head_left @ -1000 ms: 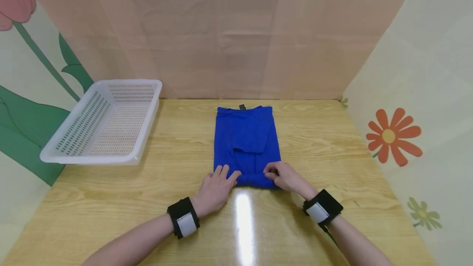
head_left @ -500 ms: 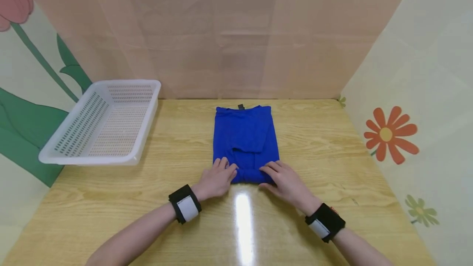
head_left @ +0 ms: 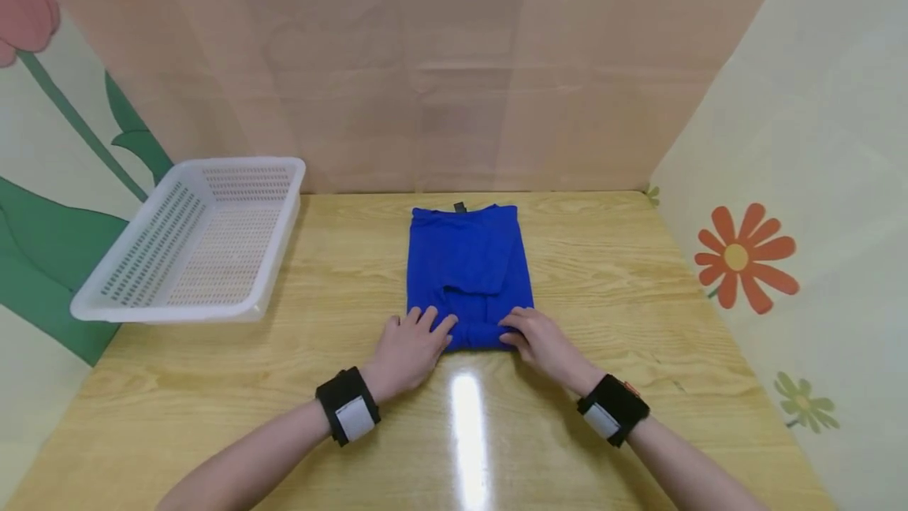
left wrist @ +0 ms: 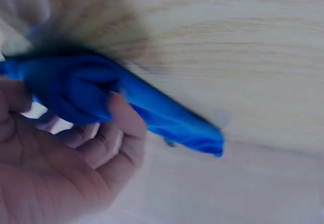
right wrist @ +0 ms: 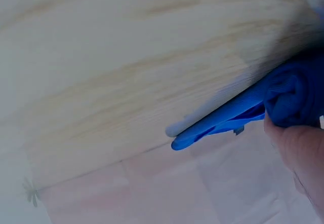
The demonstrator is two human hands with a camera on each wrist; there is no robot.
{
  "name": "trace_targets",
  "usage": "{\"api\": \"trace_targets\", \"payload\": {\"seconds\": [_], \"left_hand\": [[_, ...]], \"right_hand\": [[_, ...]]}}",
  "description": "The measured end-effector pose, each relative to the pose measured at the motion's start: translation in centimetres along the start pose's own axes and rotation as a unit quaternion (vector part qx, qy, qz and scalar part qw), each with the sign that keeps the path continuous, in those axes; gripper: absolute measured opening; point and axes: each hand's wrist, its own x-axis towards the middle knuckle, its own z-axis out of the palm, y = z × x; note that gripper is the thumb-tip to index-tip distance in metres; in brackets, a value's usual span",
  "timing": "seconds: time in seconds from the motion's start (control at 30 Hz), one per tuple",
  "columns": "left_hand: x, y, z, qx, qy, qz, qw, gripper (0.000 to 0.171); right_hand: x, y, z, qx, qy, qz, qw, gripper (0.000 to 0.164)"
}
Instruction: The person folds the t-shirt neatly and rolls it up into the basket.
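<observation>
A folded blue T-shirt (head_left: 468,251) lies on the table, its dark neck tag at the far edge and a sleeve folded across the middle. Its near edge is a thick roll, whose spiral end shows in the right wrist view. My left hand (head_left: 406,352) grips the roll's left end, fingers over the top; in the left wrist view, that hand (left wrist: 66,163) curls round the blue cloth. At the right end, my right hand (head_left: 548,347) holds the roll between thumb and fingers. Only part of this hand (right wrist: 301,150) shows in the right wrist view.
A white perforated plastic basket (head_left: 273,274) stands at the table's left back. The wooden table (head_left: 603,259) meets a pinkish covered wall (head_left: 567,124) behind, and a flowered wall panel (head_left: 816,140) stands on the right. Both wrists wear black bands (head_left: 347,407).
The right hand's fingers have opened out and closed again on the roll's right end. My left hand shifts slightly on the left end. The roll sits slightly farther from me.
</observation>
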Motion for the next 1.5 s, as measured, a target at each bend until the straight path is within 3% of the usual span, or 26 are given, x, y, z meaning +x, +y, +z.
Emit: {"api": "trace_targets", "payload": {"seconds": [0.13, 0.23, 0.37, 0.47, 0.57, 0.63, 0.7, 0.77, 0.83, 1.0, 1.17, 1.33, 1.5], "left_hand": [[-1.0, 0.8, 0.5, 0.079, 0.018, -0.002, 0.9967, 0.055], [-1.1, 1.3, 1.2, 0.117, 0.048, -0.012, 0.9919, 0.056], [-0.6, 1.6, 2.0, 0.141, 0.095, -0.021, 0.9851, 0.042], [0.0, 1.5, 2.2, 0.129, 0.107, -0.026, 0.9855, 0.03], [0.4, 1.2, 2.2, 0.097, 0.104, -0.029, 0.9894, 0.024], [0.7, 1.0, 2.1, 0.074, 0.1, -0.026, 0.9919, 0.024], [0.9, 0.8, 1.9, 0.056, 0.085, -0.022, 0.9946, 0.022], [1.2, 0.6, 1.6, 0.033, 0.065, -0.018, 0.9972, 0.022], [1.4, 0.3, 1.4, 0.008, 0.042, -0.018, 0.9989, 0.022], [2.0, -0.5, 0.9, -0.046, 0.004, -0.021, 0.9987, 0.024], [2.6, -1.3, 0.7, -0.073, -0.018, -0.017, 0.997, 0.032], [2.7, -1.3, 0.7, -0.043, 0.0, -0.017, 0.9989, 0.042], [2.0, -0.2, 1.1, 0.047, 0.046, -0.027, 0.9975, 0.048]], "right_hand": [[0.9, 0.9, -0.4, 0.059, -0.051, 0.022, 0.997, 0.011], [1.7, 1.8, -1.0, 0.109, -0.103, 0.042, 0.988, 0.017], [2.8, 2.7, -1.6, 0.147, -0.162, 0.046, 0.975, 0.021], [3.3, 2.6, -1.8, 0.145, -0.183, 0.056, 0.971, 0.021], [3.1, 1.5, -1.8, 0.088, -0.159, 0.069, 0.981, 0.019], [2.6, 0.1, -1.8, -0.006, -0.127, 0.089, 0.988, 0.018], [2.0, -1.4, -1.6, -0.1, -0.107, 0.114, 0.983, 0.019], [1.4, -2.8, -1.4, -0.179, -0.104, 0.135, 0.969, 0.025], [0.9, -3.8, -0.9, -0.213, -0.114, 0.147, 0.959, 0.036], [0.4, -4.5, 0.5, -0.209, -0.113, 0.142, 0.961, 0.055], [0.3, -3.7, 1.4, -0.223, -0.089, 0.114, 0.964, 0.043], [0.7, -2.1, 1.6, -0.202, -0.07, 0.098, 0.972, 0.036], [1.5, -1.1, 1.0, -0.159, -0.068, 0.082, 0.982, 0.026]]}}
